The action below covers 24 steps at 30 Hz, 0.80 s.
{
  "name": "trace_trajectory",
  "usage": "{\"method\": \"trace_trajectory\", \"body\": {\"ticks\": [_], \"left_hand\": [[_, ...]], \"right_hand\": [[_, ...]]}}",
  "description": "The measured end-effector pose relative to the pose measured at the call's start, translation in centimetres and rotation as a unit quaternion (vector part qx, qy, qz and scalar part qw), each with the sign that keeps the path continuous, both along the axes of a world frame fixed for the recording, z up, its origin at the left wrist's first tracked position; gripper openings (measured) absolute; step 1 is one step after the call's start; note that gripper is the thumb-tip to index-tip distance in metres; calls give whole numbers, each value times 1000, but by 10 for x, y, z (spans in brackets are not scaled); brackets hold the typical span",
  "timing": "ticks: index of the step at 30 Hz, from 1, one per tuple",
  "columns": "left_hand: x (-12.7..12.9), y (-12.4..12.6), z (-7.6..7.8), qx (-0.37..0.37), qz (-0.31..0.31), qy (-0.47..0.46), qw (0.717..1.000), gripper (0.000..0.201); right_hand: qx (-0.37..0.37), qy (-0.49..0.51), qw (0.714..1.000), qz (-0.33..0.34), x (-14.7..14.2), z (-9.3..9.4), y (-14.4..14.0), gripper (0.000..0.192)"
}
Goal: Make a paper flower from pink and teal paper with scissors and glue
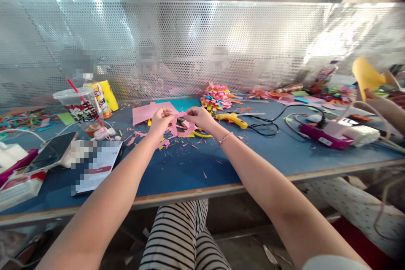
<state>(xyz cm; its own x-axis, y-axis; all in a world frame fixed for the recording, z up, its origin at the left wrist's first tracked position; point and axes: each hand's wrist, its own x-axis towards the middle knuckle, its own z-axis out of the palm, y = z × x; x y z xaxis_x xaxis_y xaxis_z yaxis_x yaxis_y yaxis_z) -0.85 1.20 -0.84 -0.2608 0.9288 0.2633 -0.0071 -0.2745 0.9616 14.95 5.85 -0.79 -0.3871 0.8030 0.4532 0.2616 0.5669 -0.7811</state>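
Observation:
Above the blue table, a small piece of pink paper [180, 114] stretches between my two hands. My left hand [162, 121] pinches its left end between thumb and fingers. The other end is pinched by my right hand [201, 118], which has a thin bracelet at its wrist. Cut pink paper scraps [177, 130] lie right below the fingers, with some yellow pieces among them. Behind my left hand rests a pink sheet [144, 113], beside a teal sheet [190, 103]. A ball of layered pink, yellow and orange paper petals [216, 96] stands past my right hand.
A yellow glue gun [232, 119] with a black cord lies to the right, near a purple power strip [325, 137]. On the left are a plastic cup [79, 107] with a red straw and phones [52, 152]. Another person's hand [376, 99] holds yellow paper at far right.

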Motion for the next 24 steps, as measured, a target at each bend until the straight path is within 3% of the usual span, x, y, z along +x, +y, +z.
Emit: {"method": "trace_trajectory", "body": {"ticks": [8, 24], "left_hand": [[2, -2, 2, -3, 5, 1, 1000, 19], [5, -6, 5, -40, 5, -60, 997, 24]], "right_hand": [[21, -15, 1000, 0, -1, -3, 4, 25], [-18, 16, 1000, 15, 0, 2, -4, 25]]}}
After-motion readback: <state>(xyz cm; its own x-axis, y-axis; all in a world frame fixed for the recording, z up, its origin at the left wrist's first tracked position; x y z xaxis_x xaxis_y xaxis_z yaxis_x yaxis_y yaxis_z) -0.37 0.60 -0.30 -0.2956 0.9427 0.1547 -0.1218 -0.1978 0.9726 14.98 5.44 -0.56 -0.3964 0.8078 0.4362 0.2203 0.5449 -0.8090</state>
